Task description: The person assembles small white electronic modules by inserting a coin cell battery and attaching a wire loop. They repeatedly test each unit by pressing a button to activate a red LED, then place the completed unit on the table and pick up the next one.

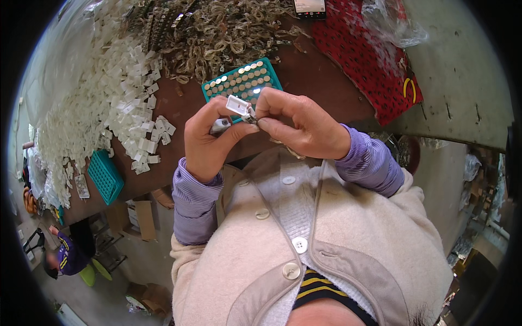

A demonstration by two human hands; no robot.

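My left hand [205, 137] grips a small white plastic case [237, 104] between thumb and fingers, its open hollow side facing up. A second white piece [220, 126] is tucked in the same hand near the palm. At the case's lower right end, my right hand [304, 122] pinches a small part, mostly hidden by the fingertips; it looks metallic. A pale beige strand [288, 150] hangs below my right hand. Just beyond both hands, a teal tray [275, 80] carries rows of round, silvery button cells [219, 81].
White plastic pieces [117, 76] are heaped on the left, and bundled beige wires [223, 35] at the back. A second teal tray [106, 176] lies left. Red patterned cloth [364, 49], a yellow-handled tool [409, 90] and a phone [310, 8] lie right. Another person [70, 255] is at lower left.
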